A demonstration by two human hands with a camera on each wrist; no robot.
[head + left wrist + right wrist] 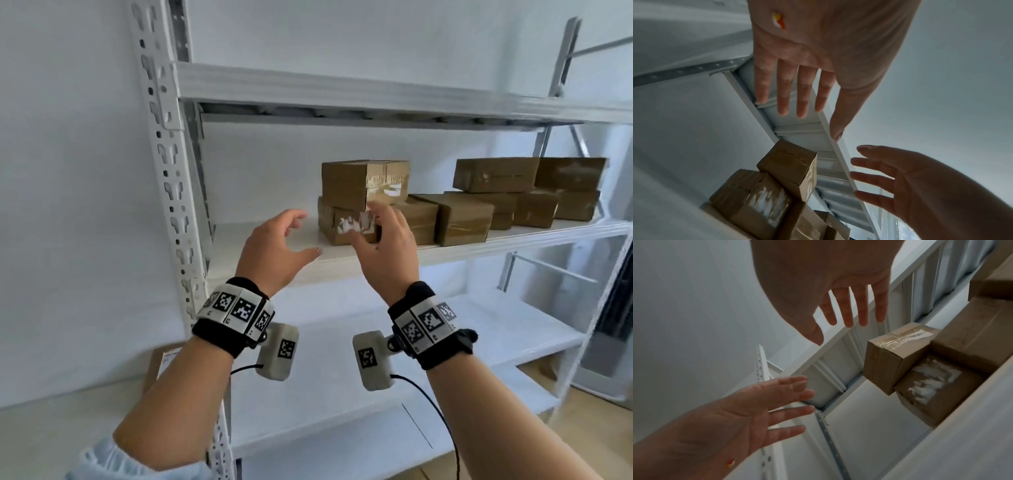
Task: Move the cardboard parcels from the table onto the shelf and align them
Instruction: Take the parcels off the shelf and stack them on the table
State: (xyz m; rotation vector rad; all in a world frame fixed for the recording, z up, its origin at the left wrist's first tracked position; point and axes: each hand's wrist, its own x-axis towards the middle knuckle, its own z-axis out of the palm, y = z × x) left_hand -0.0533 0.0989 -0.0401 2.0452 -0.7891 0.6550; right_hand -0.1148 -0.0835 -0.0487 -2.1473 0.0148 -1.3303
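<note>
Both hands are raised in front of the white metal shelf (445, 251), at the level of its middle board. The left hand (274, 251) is held apart from the parcels, over the bare left part of the board near the front edge; its fingers (784, 91) are spread and almost straight, and nothing is held. The right hand (388, 245) is held in front of the leftmost stack; its fingers (862, 305) are likewise extended and parted, and nothing is gripped. From the head view, contact between the right hand and the stack cannot be determined; in the wrist views a gap is seen between the fingertips and the cardboard.

The leftmost stack consists of two parcels. The lower parcel (346, 224), marked by a torn white label patch on its front face, rests on the board. The upper parcel (364, 181), sealed with glossy clear tape, is set on top of it and is turned slightly, so that one corner overhangs.

Further cardboard parcels (496, 198) are arranged to the right along the same board, some in two layers, up to the right end of the shelf. A perforated upright post (168, 164) is located at the front left corner.
</note>
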